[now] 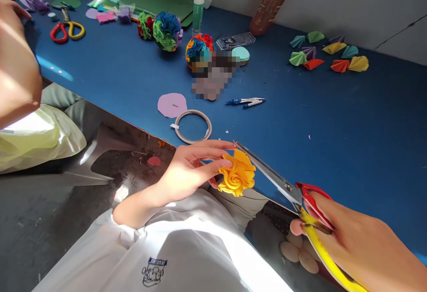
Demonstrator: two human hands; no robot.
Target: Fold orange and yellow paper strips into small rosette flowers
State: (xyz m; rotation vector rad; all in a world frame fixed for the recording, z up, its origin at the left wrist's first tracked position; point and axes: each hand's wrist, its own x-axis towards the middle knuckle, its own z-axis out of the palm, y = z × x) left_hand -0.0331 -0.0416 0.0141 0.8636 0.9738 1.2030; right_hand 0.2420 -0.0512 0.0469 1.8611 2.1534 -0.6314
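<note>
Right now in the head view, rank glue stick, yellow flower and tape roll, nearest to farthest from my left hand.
1. Yellow flower, in your left hand.
2. Tape roll, just beyond the hand.
3. Glue stick, far back, standing upright.

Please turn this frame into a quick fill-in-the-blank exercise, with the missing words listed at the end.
1. The right hand holds a pair of ____.
2. The yellow rosette is in the wearer's ____ hand.
3. The table is coloured ____.
4. The body of the glue stick is coloured ____.

Missing words: scissors; left; blue; green.
</note>
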